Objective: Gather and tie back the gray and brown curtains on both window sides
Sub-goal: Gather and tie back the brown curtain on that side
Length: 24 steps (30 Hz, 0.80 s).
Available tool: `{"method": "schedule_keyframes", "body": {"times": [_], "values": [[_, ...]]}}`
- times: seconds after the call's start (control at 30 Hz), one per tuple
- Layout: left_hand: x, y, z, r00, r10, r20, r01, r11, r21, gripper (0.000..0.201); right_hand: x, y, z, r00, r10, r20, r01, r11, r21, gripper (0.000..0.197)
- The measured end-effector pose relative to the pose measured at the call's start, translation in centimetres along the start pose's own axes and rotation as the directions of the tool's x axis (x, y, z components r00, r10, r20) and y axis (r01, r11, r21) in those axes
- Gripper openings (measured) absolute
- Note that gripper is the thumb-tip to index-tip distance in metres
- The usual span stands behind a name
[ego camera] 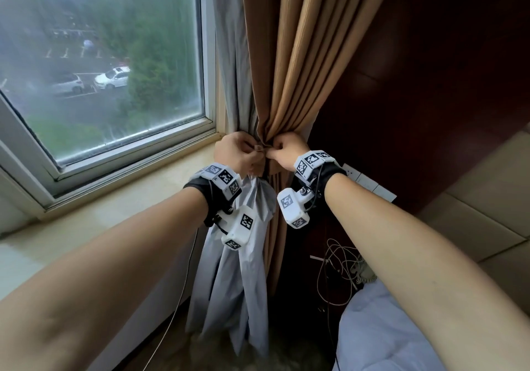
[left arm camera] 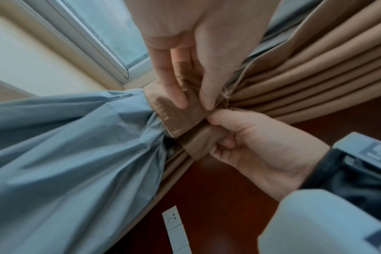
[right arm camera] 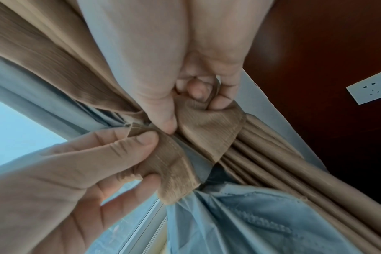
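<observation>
At the window's right edge the pleated brown fabric curtain (ego camera: 289,63) and thin gray lining curtain (ego camera: 229,261) are cinched into one bundle by a ribbed brown fabric tie-back band (left arm camera: 180,118) running crosswise to the hanging folds. The left hand (ego camera: 238,154) pinches one band end, the right hand (ego camera: 288,149) curls round the other; both ends meet between the fingers (left arm camera: 175,92), so joining them looks like the next move.

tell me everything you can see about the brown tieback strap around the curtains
The tieback strap is a flat band of ribbed tan fabric with a stitched hem, matching the brown curtain. It wraps the gathered brown and gray curtain beside the window corner. Its two ends meet in front, not yet visibly fastened: the left hand pinches one end, the right hand grips the other.
</observation>
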<state>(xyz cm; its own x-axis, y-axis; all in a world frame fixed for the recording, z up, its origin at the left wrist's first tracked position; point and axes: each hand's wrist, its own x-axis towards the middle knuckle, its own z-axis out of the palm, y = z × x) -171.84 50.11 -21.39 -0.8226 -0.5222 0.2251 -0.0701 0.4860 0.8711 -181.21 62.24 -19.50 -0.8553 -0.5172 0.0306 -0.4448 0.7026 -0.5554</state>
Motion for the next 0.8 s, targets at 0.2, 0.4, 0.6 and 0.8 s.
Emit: {"method": "schedule_keyframes", "body": {"times": [0.2,0.4,0.6,0.8], "values": [[-0.2,0.4,1.1,0.994,-0.011,-0.107,0.02,0.996,0.085,0.023,0.1,0.4,-0.5,0.998,0.01,0.054,-0.012,0.999,0.04,0.03],[0.4,0.3,1.7,0.978,-0.092,-0.185,0.109,0.99,0.084,0.028,-0.1,0.1,-0.5,0.988,0.058,0.143,-0.084,0.978,0.19,0.022],[0.6,0.6,1.8,0.964,-0.167,-0.206,0.178,0.983,0.037,0.025,-0.4,-0.3,-0.7,0.988,0.068,0.138,-0.093,0.978,0.186,0.023],[0.9,1.2,1.9,0.946,-0.26,-0.192,0.282,0.955,0.094,0.021,-0.8,-0.9,-0.5,0.99,0.062,0.127,-0.084,0.982,0.169,0.022]]}}
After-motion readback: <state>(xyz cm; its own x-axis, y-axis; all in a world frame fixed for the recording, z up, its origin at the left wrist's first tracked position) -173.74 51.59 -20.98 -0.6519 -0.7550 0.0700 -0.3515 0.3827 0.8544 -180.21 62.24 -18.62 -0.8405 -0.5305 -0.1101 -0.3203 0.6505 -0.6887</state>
